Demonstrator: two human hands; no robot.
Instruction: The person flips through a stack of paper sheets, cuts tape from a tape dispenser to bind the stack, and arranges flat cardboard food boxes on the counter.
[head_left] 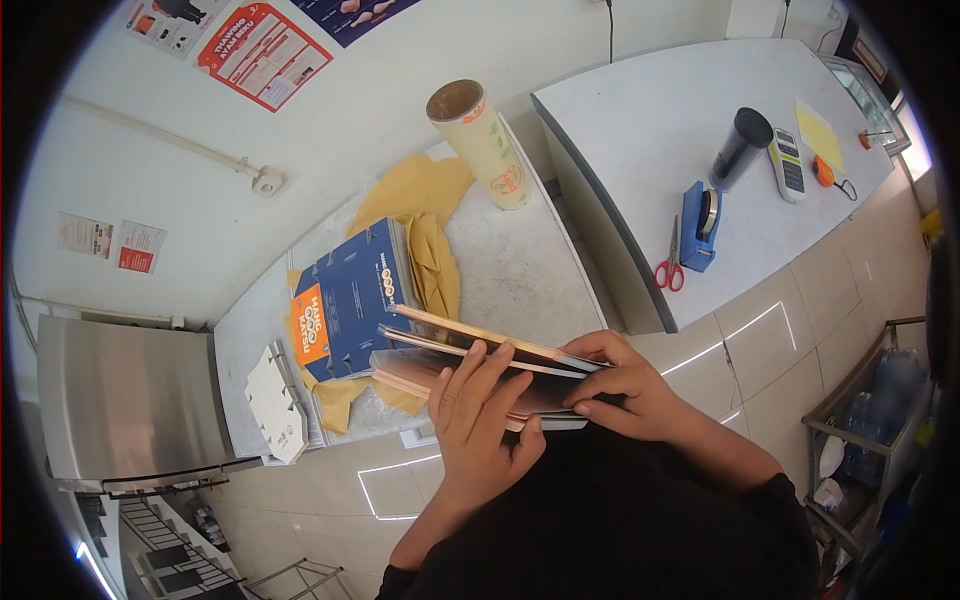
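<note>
My left hand (478,425) and my right hand (628,392) hold a stack of thin flat sheets (440,358) in front of my body. The sheets fan apart at their left ends, showing pale and pinkish edges. Left fingers lie across the upper side of the stack; the right fingers and thumb grip its right end. What is printed on the faces cannot be made out. Just beyond, on the counter, rests a pile of flat navy-blue printed boxes (355,290) with an orange panel, on crumpled brown paper (432,270).
A large cardboard roll tube (490,150) stands on the white counter (510,260). White flat cartons (277,400) lie at its left end. The right table holds red-handled scissors (671,270), a blue tape dispenser (702,228), a black tumbler (742,145) and a calculator (787,165).
</note>
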